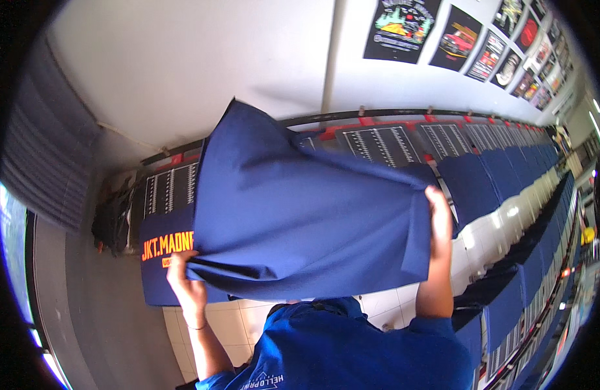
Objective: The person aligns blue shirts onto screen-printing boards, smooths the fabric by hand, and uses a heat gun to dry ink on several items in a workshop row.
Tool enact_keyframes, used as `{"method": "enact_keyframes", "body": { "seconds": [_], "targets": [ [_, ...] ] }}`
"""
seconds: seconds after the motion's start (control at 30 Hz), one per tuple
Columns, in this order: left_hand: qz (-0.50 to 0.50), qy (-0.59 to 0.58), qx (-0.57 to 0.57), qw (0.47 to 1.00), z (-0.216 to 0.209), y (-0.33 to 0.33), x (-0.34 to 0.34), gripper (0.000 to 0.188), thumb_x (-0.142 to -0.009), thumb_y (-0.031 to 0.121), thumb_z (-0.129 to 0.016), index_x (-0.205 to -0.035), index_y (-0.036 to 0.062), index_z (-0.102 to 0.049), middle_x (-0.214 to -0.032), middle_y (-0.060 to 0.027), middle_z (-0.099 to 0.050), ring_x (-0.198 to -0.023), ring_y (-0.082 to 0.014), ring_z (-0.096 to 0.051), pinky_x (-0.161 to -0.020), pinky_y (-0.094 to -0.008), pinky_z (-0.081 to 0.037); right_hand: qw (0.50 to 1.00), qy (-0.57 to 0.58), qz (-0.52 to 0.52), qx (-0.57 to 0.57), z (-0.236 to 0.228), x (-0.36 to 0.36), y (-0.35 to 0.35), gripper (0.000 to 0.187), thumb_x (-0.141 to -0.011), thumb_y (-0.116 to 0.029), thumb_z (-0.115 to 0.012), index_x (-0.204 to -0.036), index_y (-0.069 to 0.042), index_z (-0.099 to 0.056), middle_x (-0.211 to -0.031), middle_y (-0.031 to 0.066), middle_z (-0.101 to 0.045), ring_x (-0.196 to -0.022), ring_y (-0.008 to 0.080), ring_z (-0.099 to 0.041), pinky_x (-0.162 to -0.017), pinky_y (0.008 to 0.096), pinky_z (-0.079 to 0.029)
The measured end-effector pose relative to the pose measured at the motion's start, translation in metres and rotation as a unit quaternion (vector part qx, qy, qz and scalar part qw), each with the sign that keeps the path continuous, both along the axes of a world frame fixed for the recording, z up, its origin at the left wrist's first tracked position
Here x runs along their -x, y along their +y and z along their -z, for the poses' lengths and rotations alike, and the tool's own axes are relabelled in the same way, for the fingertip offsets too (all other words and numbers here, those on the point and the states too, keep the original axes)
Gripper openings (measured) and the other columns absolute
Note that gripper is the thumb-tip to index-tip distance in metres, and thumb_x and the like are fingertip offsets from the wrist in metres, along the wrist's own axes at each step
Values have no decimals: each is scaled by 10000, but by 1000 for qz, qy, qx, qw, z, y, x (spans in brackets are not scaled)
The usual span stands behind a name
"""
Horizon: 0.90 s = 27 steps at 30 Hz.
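A large navy cloth panel hangs spread out in front of me, lifted above the row of boards. My left hand pinches its lower left edge, where folds gather. At the upper right edge my right hand grips the same cloth, its thumb side showing. To the left, partly covered by the held panel, lies another navy cloth with orange lettering. It rests on a dark printing board with white ruler marks.
More dark boards with white marks line the wall along a red and black rail. Several navy cloths lie on boards farther right. A second row of boards with navy cloths runs behind me at right. Printed posters hang on the wall.
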<state>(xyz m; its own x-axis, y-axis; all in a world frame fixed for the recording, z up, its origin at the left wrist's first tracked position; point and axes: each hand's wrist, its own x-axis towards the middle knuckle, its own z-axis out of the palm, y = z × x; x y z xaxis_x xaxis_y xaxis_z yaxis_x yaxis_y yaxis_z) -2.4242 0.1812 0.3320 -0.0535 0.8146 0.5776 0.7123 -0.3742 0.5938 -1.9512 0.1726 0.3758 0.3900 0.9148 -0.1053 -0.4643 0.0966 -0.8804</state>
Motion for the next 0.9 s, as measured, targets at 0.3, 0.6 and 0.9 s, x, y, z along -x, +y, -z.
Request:
{"method": "enact_keyframes", "body": {
  "seconds": [0.3, 0.6, 0.9],
  "targets": [
    [135, 118, 435, 882, 148, -95, 38, 374, -758, 87, -667, -1132, 60, -669, -1110, -190, -633, -1102, -368, -559, -1004, -422, -425, 882, -117, -197, 411, 228, -39, -73, 233, -835, -229, -627, -1007, -72, -636, -976, 96, -691, -940, 246, -645, -840, 428, -504],
    [-48, -482, 479, 732, 281, 4, -3, 753, -958, 436, -574, -1436, -69, -285, -1506, -172, -325, -1378, -263, -324, -1111, -351, -290, 658, -746, -81, 58, 249, 71, 34, 454, -781, -359, -765, -1064, -36, -617, -1008, 175, -615, -978, 370, -591, -860, 450, -473],
    [-146, -456, 292, 828, 278, -31, -4, 130, -998, 181, -525, -935, 68, -508, -713, -35, -573, -657, -132, -552, -622, -278, -476, 938, -241, 70, 239, 344, -12, 51, 314, -979, -296, -562, -989, 17, -574, -870, 68, -580, -837, 160, -547, -762, 340, -450]
  ]
}}
